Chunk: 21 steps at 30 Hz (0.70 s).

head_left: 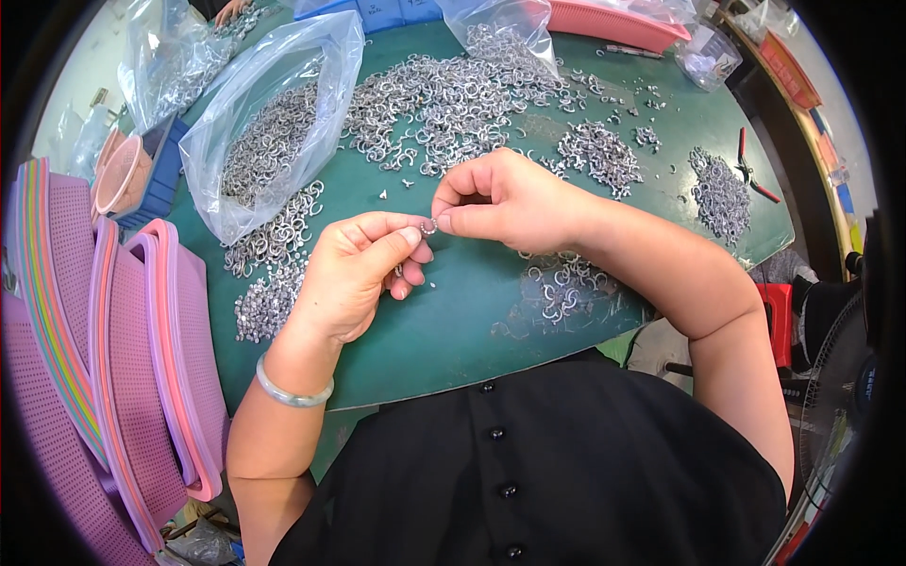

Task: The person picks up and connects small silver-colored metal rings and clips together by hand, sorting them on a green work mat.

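Over the near middle of the green table, my two hands meet at a small silver-grey open metal ring (428, 227). My left hand (359, 269) pinches it between thumb and forefinger, its other fingers curled, with another bit of grey metal partly showing under them. From the other side my right hand (500, 200) is closed in a pinch at the ring's edge; whether it grips the ring or a tinier piece is too small to tell. A heap of small grey pieces (267, 307) lies beside my left wrist. Several loose rings (562, 288) lie below my right wrist.
A large pile of rings (434, 104) spreads across the far side of the green table (444, 321), beside an open clear bag (203, 170). Smaller heaps (599, 156) (720, 198) lie right, near red-handled pliers (746, 165). Stacked pink and purple baskets (127, 340) crowd the left edge.
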Tool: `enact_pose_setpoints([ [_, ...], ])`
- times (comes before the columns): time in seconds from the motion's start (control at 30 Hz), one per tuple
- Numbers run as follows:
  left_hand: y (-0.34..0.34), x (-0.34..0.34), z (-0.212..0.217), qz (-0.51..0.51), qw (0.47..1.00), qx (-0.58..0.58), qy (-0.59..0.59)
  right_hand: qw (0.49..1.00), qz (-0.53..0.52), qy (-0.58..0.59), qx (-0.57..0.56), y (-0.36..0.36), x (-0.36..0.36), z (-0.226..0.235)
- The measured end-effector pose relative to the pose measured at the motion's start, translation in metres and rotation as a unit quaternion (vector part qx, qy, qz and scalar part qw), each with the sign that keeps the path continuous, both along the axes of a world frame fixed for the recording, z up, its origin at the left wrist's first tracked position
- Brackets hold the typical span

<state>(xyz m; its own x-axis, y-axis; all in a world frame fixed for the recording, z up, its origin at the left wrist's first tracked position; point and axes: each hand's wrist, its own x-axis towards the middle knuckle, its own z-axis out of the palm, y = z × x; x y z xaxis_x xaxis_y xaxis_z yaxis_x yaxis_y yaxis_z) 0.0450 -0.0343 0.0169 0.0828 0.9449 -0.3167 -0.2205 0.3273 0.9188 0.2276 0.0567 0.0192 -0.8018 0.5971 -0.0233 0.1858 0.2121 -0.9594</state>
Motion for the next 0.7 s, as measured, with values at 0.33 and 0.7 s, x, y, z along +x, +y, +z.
enact_pose_setpoints([
  [0.33, 0.0014, -0.0005, -0.0018, -0.013, 1.0, -0.008, -0.005, 0.997, -0.002, -0.023, -0.069, 0.0009, 0.0005, -0.001],
  [0.7, 0.0017, -0.0027, -0.0019, -0.013, 1.0, -0.018, -0.011, 0.993, 0.001, -0.062, -0.097, -0.0006, 0.0016, 0.0076],
])
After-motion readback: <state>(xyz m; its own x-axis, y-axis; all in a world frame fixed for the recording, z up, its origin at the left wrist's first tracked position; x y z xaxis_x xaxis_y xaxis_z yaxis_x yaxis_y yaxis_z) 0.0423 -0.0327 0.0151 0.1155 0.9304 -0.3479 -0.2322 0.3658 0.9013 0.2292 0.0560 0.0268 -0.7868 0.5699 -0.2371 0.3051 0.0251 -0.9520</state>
